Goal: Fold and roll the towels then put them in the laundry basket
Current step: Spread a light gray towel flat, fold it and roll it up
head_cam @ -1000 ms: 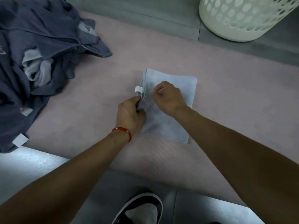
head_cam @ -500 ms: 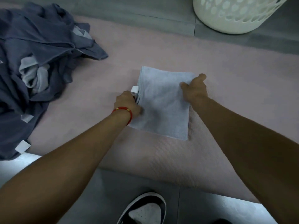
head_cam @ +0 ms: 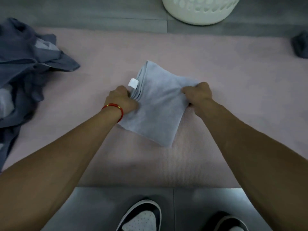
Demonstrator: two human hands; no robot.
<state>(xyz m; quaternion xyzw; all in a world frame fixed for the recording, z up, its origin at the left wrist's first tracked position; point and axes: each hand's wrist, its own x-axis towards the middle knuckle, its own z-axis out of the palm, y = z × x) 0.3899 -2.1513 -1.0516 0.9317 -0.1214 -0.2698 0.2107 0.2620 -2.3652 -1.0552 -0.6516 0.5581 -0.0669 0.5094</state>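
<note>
A folded light blue towel (head_cam: 158,107) with a white tag lies on the pink mat (head_cam: 233,90) in the middle of the view. My left hand (head_cam: 120,101), with a red bracelet at the wrist, grips the towel's left edge just below the tag. My right hand (head_cam: 199,95) grips the right edge, fingers curled into the cloth. The towel is bunched between the two hands. The white laundry basket (head_cam: 200,12) stands on the grey floor beyond the mat, at the top right.
A heap of dark blue towels (head_cam: 21,67) lies at the left on the mat. Another dark cloth (head_cam: 300,45) shows at the right edge. My two shoes (head_cam: 141,217) stand on the grey floor at the bottom.
My right hand moved from the towel's middle to its right edge and closed on it. The towel's far part has bunched up and turned. The view tilted down, showing both shoes.
</note>
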